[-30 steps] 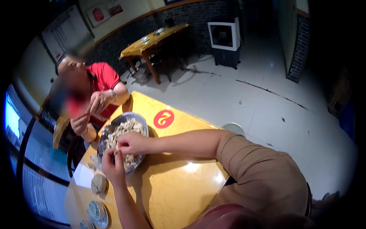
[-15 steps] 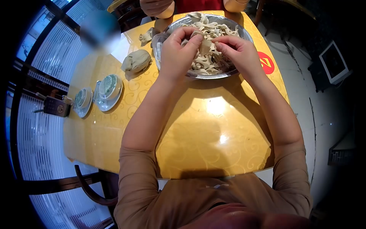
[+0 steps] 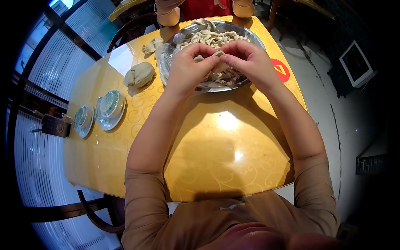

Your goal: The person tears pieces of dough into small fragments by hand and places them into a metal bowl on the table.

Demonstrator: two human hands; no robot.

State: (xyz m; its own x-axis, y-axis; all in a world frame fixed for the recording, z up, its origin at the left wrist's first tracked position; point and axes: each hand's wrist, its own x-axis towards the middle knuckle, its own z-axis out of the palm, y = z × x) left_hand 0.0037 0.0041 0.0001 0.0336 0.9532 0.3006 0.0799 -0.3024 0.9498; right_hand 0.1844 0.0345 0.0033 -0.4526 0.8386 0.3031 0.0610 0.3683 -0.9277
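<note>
Above a wide metal bowl [image 3: 251,80], my left hand [image 3: 187,66] holds a pale greyish dough piece [image 3: 217,53] between thumb and fingers. My right hand [image 3: 248,62] pinches the same piece from the other side, so the thumbs almost meet. More dough shows under the left fingers, partly hidden. Torn dough strips [image 3: 214,38] are heaped in the bowl, and clear plastic [image 3: 165,62] hangs over its left rim. To the left of the bowl a large dough lump [image 3: 140,75] rests on the table, with a smaller dough piece [image 3: 153,46] behind it.
The yellow table [image 3: 204,166] carries wrapped cups on saucers [image 3: 111,104] at the left and a dark box [image 3: 55,126] near the window side. A red round sticker [image 3: 280,70] lies right of the bowl. Across the table sits a person in red [image 3: 204,9].
My hands have come closer together, the right one moving in beside the left at the dough piece. The camera view has shifted slightly. The person's arms opposite remain at the far edge.
</note>
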